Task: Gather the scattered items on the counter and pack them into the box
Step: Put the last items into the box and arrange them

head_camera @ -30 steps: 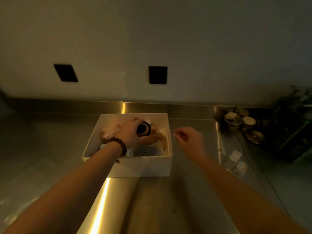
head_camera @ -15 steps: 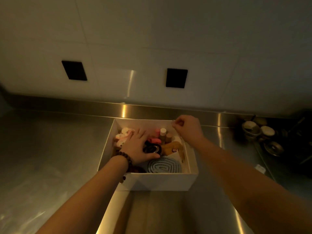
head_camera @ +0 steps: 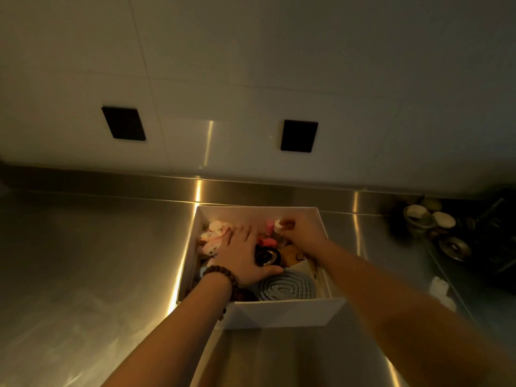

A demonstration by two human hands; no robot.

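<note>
A white box [head_camera: 279,314] stands on the steel counter [head_camera: 83,261] and holds several items. Among them are a pink-and-white plush [head_camera: 215,236], a black ring-shaped item [head_camera: 265,256], a blue-grey spiral mat [head_camera: 287,287], a pink piece [head_camera: 268,243] and a small white-capped bottle [head_camera: 277,225]. My left hand [head_camera: 243,255], with a bead bracelet at the wrist, lies flat on the items with straight fingers, its thumb beside the black ring. My right hand [head_camera: 304,233] is inside the box at the back right. Its curled fingertips pinch something small next to the bottle.
Small bowls [head_camera: 418,216] and a round metal lid [head_camera: 455,248] sit at the counter's right end beside a dark rack. A small white object [head_camera: 439,284] lies on the counter right of the box. Two black plates [head_camera: 298,135] are on the tiled wall behind.
My right hand moved from the counter right of the box, over the back rim, down into the box. My left hand flattened onto the items. The view shifted closer.
</note>
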